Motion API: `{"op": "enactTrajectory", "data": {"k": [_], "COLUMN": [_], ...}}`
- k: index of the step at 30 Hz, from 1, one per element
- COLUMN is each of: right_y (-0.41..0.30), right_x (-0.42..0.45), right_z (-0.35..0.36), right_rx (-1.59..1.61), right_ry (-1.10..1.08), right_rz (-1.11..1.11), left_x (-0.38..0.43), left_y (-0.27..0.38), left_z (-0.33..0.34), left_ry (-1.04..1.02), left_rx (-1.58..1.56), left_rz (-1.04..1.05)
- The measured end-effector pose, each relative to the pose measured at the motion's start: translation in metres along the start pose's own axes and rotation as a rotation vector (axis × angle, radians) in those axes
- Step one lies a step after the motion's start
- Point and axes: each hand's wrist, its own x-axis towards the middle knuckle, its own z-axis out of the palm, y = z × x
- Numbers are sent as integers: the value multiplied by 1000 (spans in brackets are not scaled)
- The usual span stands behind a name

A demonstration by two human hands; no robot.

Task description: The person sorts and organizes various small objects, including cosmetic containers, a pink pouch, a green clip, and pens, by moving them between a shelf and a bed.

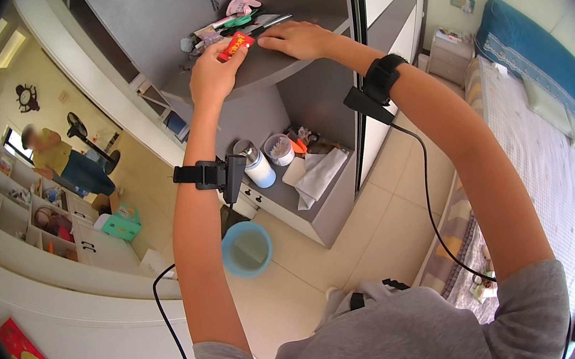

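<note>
My left hand (213, 75) holds a small red packet (237, 45) with yellow writing between thumb and fingers, over the left part of a curved grey shelf (274, 75). My right hand (297, 40) is palm down at the same shelf, its thumb close to the packet and its fingers near the items behind; nothing shows in it. Behind both hands lies a pile with a pink cap (242, 3), a green item (238, 21), a lilac patterned cloth item (212, 38) and dark slim things. Whether the right fingers touch any of these is hidden.
On the lower cabinet top stand a white-and-blue flask (259, 169), a clear tub of cotton swabs (279, 150) and a folded grey cloth (321, 175). A blue basin (246, 250) sits on the floor. A bed (547, 147) is at the right; another person (55, 154) stands far left.
</note>
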Motion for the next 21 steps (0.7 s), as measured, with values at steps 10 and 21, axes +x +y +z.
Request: {"op": "enactTrajectory", "data": {"k": [10,21], "right_y": [-30,-25], "right_x": [-43,-365], "right_z": [-3,117], "right_rx": [837,868], "right_ry": [218,347], "right_rz": [-89,760], "left_x": [-19,-263], "left_y": [8,48], "left_z": [-7,140], "left_ry": [2,-947], "left_rx": [-531,-364], "left_rz": [239,465]}}
